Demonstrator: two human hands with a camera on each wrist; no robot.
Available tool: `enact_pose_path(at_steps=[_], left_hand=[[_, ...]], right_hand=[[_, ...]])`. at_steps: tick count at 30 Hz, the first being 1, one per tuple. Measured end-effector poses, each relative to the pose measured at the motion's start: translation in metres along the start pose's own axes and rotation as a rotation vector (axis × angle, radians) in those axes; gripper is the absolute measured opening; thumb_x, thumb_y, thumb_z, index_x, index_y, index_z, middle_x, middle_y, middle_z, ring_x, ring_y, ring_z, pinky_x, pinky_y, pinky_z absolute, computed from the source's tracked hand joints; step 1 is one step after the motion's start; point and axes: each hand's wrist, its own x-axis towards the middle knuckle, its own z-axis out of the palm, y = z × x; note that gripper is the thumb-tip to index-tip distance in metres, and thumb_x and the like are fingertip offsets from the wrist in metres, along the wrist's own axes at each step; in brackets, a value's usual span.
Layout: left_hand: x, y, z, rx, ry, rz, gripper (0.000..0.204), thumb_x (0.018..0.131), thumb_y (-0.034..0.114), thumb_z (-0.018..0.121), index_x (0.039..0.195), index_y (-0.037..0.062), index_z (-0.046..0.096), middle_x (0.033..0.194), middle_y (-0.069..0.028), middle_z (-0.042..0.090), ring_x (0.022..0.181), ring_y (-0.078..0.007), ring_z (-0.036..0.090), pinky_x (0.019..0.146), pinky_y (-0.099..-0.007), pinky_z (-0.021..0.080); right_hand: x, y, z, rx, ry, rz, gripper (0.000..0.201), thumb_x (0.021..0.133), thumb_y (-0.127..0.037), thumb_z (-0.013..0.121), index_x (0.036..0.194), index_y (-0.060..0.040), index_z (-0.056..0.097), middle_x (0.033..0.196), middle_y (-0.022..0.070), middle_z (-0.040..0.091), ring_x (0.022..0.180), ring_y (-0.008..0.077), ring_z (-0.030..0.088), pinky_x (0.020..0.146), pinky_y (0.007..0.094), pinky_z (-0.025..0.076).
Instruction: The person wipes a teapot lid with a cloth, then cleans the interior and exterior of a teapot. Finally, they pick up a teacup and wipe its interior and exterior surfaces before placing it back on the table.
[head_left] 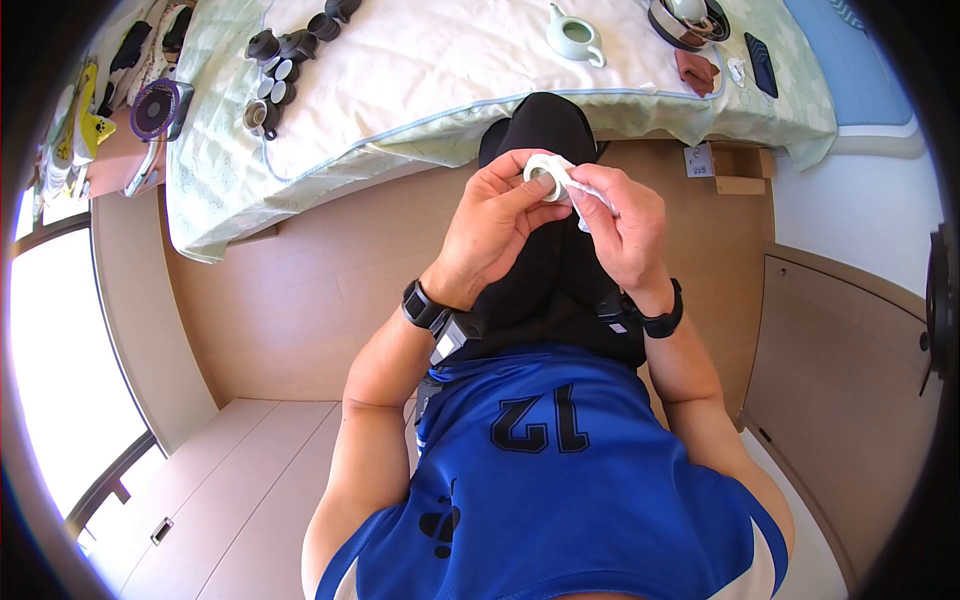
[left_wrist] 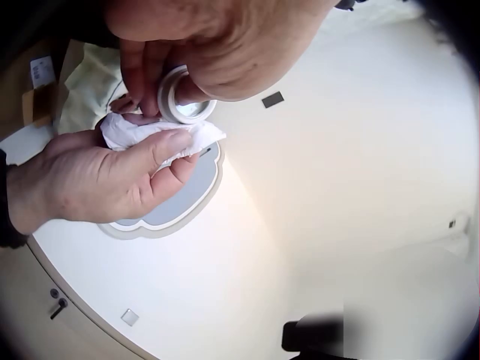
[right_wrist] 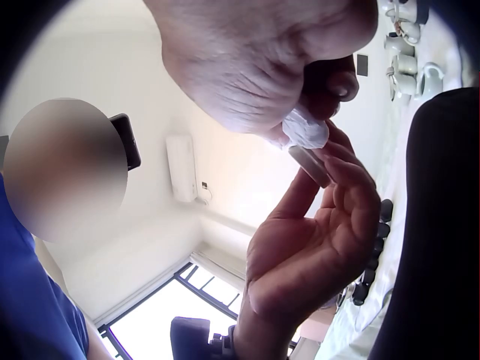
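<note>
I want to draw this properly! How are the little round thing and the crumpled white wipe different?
The round thing has a circular rim, while the white wipe is crumpled and uneven.
The left hand holds the round thing, while the right hand pinches the wipe.
Both look pale, and both are small enough to hold in fingers.

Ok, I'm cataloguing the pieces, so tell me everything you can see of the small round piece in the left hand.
The small round piece is whitish, its raised rim circling a shallow hollow. It looks smooth and hard, perhaps glazed ceramic. The right wrist view shows it tilted, nearly edge-on, as a narrow band. The left hand grips it above the black-clad legs, thumb in the hollow. A white tissue, pinched by the right hand, appears to touch its edge.
</note>
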Motion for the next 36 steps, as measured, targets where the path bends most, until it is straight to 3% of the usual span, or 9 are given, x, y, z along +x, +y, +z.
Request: enact_pose_path(at_steps=[4, 7, 10, 13, 16, 19, 25, 31, 36], left_hand=[[0.003, -0.008, -0.01, 0.045, 0.005, -0.013, 0.024, 0.103, 0.004, 0.064, 0.126, 0.0016, 0.067, 0.115, -0.0082, 0.073, 0.104, -0.0157, 0.07, 0.095, -0.0339, 0.058], [-0.001, -0.006, -0.005, 0.089, -0.01, -0.051, 0.023, 0.103, 0.004, 0.064, 0.126, 0.0006, 0.068, 0.115, -0.0077, 0.073, 0.103, -0.0152, 0.07, 0.095, -0.0339, 0.057], [-0.002, -0.001, 0.002, 0.024, -0.069, -0.055, 0.029, 0.106, 0.011, 0.06, 0.131, -0.0023, 0.066, 0.118, -0.0089, 0.072, 0.105, -0.016, 0.068, 0.094, -0.0331, 0.056], [0.001, 0.0, 0.001, -0.175, -0.121, -0.055, 0.036, 0.111, 0.021, 0.052, 0.136, -0.0034, 0.062, 0.126, -0.0119, 0.069, 0.114, -0.0196, 0.066, 0.101, -0.0373, 0.054], [0.004, -0.001, 0.002, -0.296, -0.067, -0.08, 0.044, 0.113, 0.025, 0.043, 0.146, -0.0035, 0.052, 0.136, -0.0151, 0.063, 0.127, -0.0235, 0.061, 0.113, -0.0412, 0.049], [0.003, 0.002, 0.005, -0.294, -0.071, -0.075, 0.044, 0.113, 0.024, 0.043, 0.148, -0.0026, 0.05, 0.139, -0.0161, 0.061, 0.13, -0.0244, 0.059, 0.117, -0.0425, 0.047], [0.001, 0.001, 0.01, -0.263, -0.041, -0.002, 0.044, 0.114, 0.025, 0.042, 0.149, -0.002, 0.048, 0.144, -0.0209, 0.059, 0.134, -0.0281, 0.057, 0.119, -0.0439, 0.045], [0.002, 0.003, 0.009, -0.294, -0.003, 0.0, 0.045, 0.113, 0.022, 0.044, 0.151, -0.0024, 0.044, 0.144, -0.0243, 0.058, 0.136, -0.0335, 0.056, 0.12, -0.0464, 0.044], [0.0, -0.001, 0.007, -0.181, 0.009, -0.012, 0.04, 0.111, 0.018, 0.048, 0.146, -0.0006, 0.05, 0.142, -0.0217, 0.061, 0.131, -0.0291, 0.06, 0.115, -0.0439, 0.047]], right_hand=[[-0.003, 0.008, 0.006, -0.005, 0.06, -0.009, 0.014, 0.101, -0.005, 0.067, 0.114, 0.0016, 0.069, 0.085, 0.0128, 0.072, 0.066, 0.0168, 0.067, 0.06, 0.0264, 0.049], [-0.003, 0.006, 0.004, 0.079, 0.027, 0.135, 0.014, 0.103, -0.006, 0.067, 0.114, 0.0021, 0.069, 0.086, 0.0094, 0.072, 0.069, 0.0112, 0.066, 0.061, 0.0251, 0.049], [-0.002, 0.01, 0.006, 0.113, 0.052, 0.119, 0.015, 0.104, -0.008, 0.067, 0.115, 0.0024, 0.069, 0.086, 0.0064, 0.072, 0.069, 0.0068, 0.062, 0.059, 0.0241, 0.048], [-0.003, 0.01, 0.007, 0.086, 0.106, 0.12, 0.016, 0.104, -0.007, 0.067, 0.116, 0.0028, 0.07, 0.086, 0.0061, 0.071, 0.068, 0.0062, 0.061, 0.058, 0.024, 0.048], [-0.007, 0.007, 0.007, 0.058, 0.128, 0.117, 0.017, 0.103, -0.007, 0.068, 0.116, 0.0034, 0.07, 0.086, 0.0069, 0.072, 0.065, 0.0069, 0.061, 0.057, 0.0239, 0.048], [-0.008, 0.008, 0.008, 0.037, 0.112, 0.102, 0.017, 0.102, -0.006, 0.068, 0.117, 0.0036, 0.07, 0.086, 0.0078, 0.072, 0.064, 0.008, 0.061, 0.057, 0.0242, 0.048], [-0.011, 0.005, 0.009, 0.03, 0.095, 0.19, 0.017, 0.102, -0.005, 0.068, 0.116, 0.003, 0.071, 0.081, 0.0081, 0.071, 0.063, 0.0092, 0.063, 0.056, 0.0249, 0.049], [-0.016, 0.006, 0.012, 0.062, 0.037, 0.137, 0.017, 0.102, -0.006, 0.069, 0.116, 0.0031, 0.07, 0.081, 0.0069, 0.071, 0.062, 0.0081, 0.062, 0.055, 0.0247, 0.048], [-0.016, 0.007, 0.015, 0.158, 0.148, 0.175, 0.018, 0.103, -0.008, 0.069, 0.116, 0.0042, 0.07, 0.085, 0.0054, 0.072, 0.067, 0.006, 0.062, 0.057, 0.0234, 0.048]])
